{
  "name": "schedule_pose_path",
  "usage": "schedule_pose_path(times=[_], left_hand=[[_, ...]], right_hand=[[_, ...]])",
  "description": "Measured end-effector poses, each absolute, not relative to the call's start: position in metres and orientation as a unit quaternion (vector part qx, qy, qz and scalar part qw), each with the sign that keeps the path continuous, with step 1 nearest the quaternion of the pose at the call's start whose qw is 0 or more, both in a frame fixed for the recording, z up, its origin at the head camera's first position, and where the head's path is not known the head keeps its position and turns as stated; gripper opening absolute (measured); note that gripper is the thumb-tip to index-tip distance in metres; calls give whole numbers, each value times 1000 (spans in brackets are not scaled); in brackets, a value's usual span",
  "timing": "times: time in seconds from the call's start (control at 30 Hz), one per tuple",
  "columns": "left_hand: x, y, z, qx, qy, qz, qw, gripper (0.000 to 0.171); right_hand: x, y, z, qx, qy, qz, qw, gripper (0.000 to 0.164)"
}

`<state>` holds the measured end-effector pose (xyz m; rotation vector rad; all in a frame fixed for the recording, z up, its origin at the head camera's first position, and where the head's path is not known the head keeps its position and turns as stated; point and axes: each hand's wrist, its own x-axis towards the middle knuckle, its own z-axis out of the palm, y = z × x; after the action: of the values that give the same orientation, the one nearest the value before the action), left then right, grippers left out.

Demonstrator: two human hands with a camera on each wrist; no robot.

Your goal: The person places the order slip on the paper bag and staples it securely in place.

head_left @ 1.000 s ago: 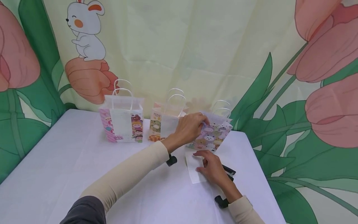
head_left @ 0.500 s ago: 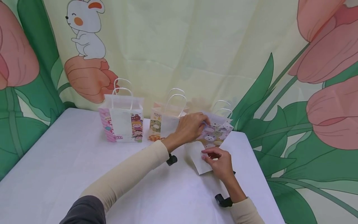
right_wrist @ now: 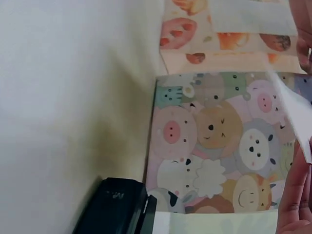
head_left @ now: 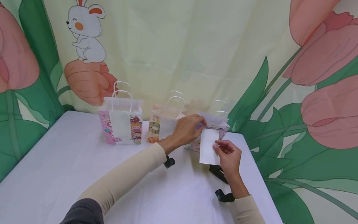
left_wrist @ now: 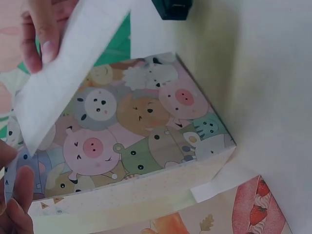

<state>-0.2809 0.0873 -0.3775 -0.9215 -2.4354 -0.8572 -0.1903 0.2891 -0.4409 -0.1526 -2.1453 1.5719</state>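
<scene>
My left hand [head_left: 188, 129] pinches the top left edge of a paper gift bag [left_wrist: 136, 131] printed with cartoon animals. A narrow white paper slip [head_left: 208, 146], with faint lines across it, is held upright in front of that bag. Thumb and fingers of my right hand [head_left: 230, 157] pinch the slip at its right edge. In the head view the slip covers much of the bag's printed front. Its upper end comes close to my left fingertips; whether they touch it I cannot tell. A black stapler [right_wrist: 114, 209] lies on the table below the right hand.
To the left stand a bread-print paper bag [head_left: 154, 127], partly behind my left hand, and a pink cartoon bag [head_left: 121, 127], both with white twisted handles. A white cloth covers the table [head_left: 70, 161]. A printed curtain [head_left: 179, 46] hangs close behind the bags.
My right hand has picked the white slip up off the table and raised it upright against the bag's front. More of the stapler shows. The left hand keeps its place at the bag's edge.
</scene>
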Motion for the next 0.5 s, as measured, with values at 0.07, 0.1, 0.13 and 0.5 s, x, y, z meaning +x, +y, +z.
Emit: schedule_pose_path(times=[0.07, 0.1, 0.13, 0.5], left_hand=[[-280, 87, -378, -329, -870, -310, 198, 9], [-280, 87, -378, -329, -870, -311, 197, 9], [-280, 87, -379, -328, -870, -311, 196, 8], [-280, 91, -379, -323, -868, -305, 221, 6]], right_hand=[[-193, 290, -441, -60, -777, 580, 237, 23], [-195, 290, -441, -61, -774, 583, 237, 24], [-195, 290, -441, -63, -771, 588, 237, 24], [-201, 287, -438, -92, -737, 629, 230, 29]])
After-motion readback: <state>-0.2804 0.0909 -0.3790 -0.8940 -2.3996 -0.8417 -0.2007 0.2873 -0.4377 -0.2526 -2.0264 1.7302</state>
